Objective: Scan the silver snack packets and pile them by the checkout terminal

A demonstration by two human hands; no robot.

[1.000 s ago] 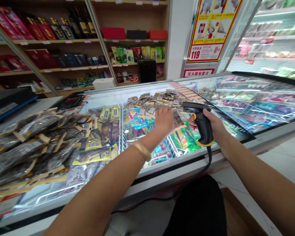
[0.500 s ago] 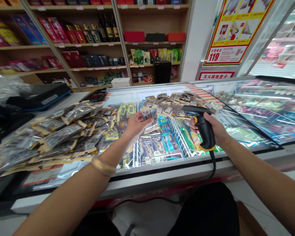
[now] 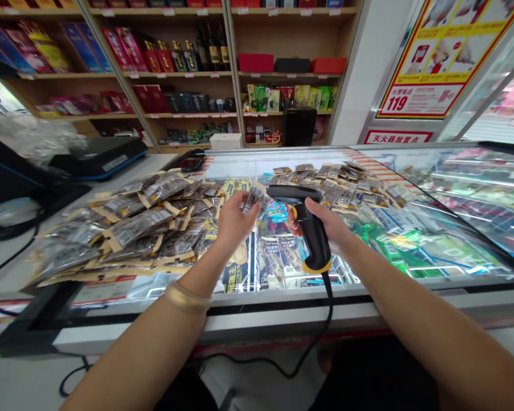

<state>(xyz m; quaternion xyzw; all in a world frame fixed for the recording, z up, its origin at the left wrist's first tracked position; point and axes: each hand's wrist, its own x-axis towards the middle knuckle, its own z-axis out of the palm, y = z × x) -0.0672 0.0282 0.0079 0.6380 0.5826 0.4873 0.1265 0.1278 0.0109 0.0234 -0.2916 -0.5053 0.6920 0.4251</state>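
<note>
Closing in now, the right hand (image 3: 333,224) (fingers around a scanner (image 3: 313,231)) is lining it up with the packet (image 3: 256,196) pinched between the fingers of the left hand (image 3: 235,222).

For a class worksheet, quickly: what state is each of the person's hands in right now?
Left hand: closed, holding a small, clear plastic packet with dark contents.
Right hand: closed, holding a black, pistol-shaped scanner with yellow trim.
</note>
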